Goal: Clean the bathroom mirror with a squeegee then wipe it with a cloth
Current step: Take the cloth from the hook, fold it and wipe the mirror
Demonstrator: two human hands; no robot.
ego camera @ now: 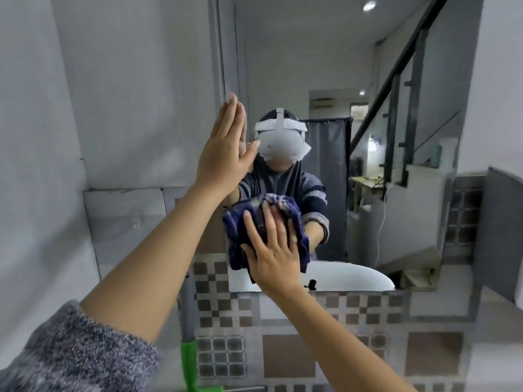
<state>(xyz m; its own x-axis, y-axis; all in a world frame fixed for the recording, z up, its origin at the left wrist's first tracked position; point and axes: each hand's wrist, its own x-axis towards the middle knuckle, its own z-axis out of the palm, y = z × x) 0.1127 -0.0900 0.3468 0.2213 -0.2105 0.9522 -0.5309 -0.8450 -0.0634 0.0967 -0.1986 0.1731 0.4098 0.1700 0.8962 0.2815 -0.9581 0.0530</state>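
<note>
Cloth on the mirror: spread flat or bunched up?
Bunched up: the cloth sits in thick folds under the right hand, which presses it against the mirror.

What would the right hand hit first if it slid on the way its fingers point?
Probably the left hand, flat on the mirror above the right hand, with the cloth leading.

Left of the left grip (226,154) stands a plain pale-grey wall (113,94), meeting a glossy grey tile band (124,222) lower down. Below the right grip (271,250) runs checkered tiling (368,306) — brown and white squares, with some larger brown panels. Far to its right sits a dark grey panel (501,227), under a white wall (498,80).
</note>
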